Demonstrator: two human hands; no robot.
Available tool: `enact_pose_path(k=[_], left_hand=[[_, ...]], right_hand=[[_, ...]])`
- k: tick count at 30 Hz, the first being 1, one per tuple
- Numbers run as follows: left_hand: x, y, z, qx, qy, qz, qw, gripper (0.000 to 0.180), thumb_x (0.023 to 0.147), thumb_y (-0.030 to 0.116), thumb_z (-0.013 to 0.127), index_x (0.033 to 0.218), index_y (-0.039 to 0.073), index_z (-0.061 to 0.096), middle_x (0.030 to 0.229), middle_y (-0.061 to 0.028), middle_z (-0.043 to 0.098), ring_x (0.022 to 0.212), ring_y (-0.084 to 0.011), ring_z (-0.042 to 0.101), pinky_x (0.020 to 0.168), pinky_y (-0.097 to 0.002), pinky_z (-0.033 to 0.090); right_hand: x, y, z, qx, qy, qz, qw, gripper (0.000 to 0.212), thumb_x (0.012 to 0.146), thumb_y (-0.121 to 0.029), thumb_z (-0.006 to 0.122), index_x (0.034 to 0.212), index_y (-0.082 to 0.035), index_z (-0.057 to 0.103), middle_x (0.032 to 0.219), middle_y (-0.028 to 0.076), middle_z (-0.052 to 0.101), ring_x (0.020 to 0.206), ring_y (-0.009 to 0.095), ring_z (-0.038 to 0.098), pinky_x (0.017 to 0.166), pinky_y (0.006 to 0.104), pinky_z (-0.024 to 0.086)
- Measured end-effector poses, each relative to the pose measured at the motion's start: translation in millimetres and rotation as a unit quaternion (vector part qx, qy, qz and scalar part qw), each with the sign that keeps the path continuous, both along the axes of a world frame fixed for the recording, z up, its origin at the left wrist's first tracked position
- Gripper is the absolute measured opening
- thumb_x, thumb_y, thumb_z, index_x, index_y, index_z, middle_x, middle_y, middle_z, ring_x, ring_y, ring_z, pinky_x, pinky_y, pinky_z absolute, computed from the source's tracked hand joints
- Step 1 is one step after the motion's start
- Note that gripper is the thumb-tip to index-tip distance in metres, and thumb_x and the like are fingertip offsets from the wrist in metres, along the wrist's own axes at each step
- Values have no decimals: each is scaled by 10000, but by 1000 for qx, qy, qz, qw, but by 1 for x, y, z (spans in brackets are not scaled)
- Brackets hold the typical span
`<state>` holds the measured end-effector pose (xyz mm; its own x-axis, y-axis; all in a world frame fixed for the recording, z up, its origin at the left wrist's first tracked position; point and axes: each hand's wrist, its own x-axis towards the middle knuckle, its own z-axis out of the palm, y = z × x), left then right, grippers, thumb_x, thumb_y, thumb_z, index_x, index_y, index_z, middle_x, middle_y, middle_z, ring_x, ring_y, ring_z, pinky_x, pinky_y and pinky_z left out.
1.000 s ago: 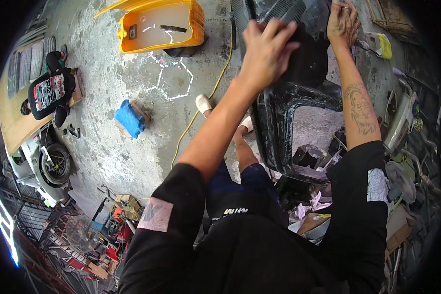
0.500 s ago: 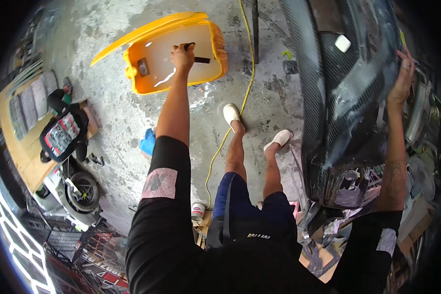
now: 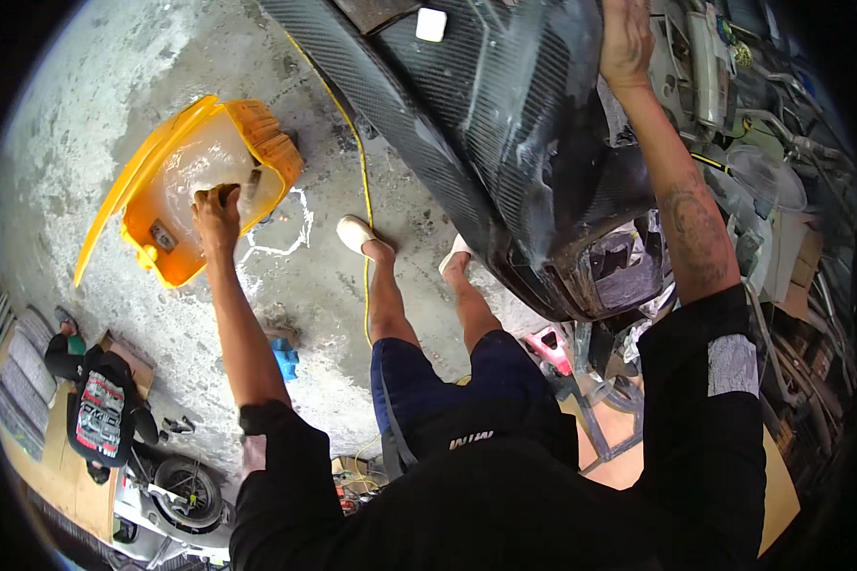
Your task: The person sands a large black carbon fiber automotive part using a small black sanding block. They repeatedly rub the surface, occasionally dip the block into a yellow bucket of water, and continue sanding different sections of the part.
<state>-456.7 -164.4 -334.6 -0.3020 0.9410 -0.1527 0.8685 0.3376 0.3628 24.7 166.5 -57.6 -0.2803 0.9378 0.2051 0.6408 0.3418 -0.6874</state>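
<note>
My left hand (image 3: 216, 217) is closed round a small dark block (image 3: 227, 194), over the near side of a yellow plastic tub (image 3: 274, 149) of cloudy whitish water (image 3: 200, 157). The block's kind does not show. A dark strip (image 3: 253, 184) is beside it in the tub; I cannot tell whether they are joined. My right hand (image 3: 627, 43) rests at the far right edge of a large dark carbon-fibre panel (image 3: 514, 124), its fingers cut off by the top of the view. A small white block (image 3: 430, 25) lies on the panel.
A yellow hose or cable (image 3: 363, 190) runs across the concrete floor past my feet. A blue cloth (image 3: 284, 358) lies at left. Lower left, a person (image 3: 103, 409) is beside a wheeled vehicle (image 3: 189, 492). Metal pipes and scrap parts (image 3: 705, 86) crowd the right side.
My view has swung to the right, so the tub sits lower and further left, and the panel fills the middle. My left hand stays at the tub with the dark block; my right hand stays at the panel.
</note>
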Motion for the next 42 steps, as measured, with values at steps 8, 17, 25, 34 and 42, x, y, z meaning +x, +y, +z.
enact_pose_path(k=[8,17,25,34,42], left_hand=[[242,66,306,341,-198,-19,919,429,899,183,803,1303,68,717,1192,-166,623,1100,-349,597,959,-441,491],[416,-20,266,311,-171,26,935,596,796,116,851,1370,179,701,1140,-53,672,1134,-255,588,1037,-423,367],[377,48,278,426,-66,24,902,473,829,111,820,1286,153,705,1123,-82,646,1098,-308,568,940,-462,397],[385,57,288,401,-47,45,914,490,825,125,843,1299,158,725,1090,-73,650,1072,-260,582,985,-422,390],[423,54,300,312,-95,-70,943,537,847,142,815,1367,173,686,1207,-41,652,1098,-304,553,983,-428,410]], right_hand=[[-9,10,-7,190,-80,17,978,521,1118,-440,357,1193,-11,643,1439,192,551,1347,402,487,1167,459,335],[0,10,-16,185,-172,-71,965,625,1096,-550,346,1388,-57,596,1498,197,515,1363,438,469,1173,522,345],[-7,15,-22,146,-189,-40,970,715,1086,-607,299,1507,-73,522,1608,183,437,1473,457,375,1244,542,252],[-9,9,-15,115,-148,-49,981,784,1077,-651,263,1576,-74,446,1654,173,381,1521,448,311,1276,535,186],[-11,10,-22,90,-164,-77,979,787,1081,-640,250,1606,-72,398,1686,175,329,1556,446,250,1281,548,152]])
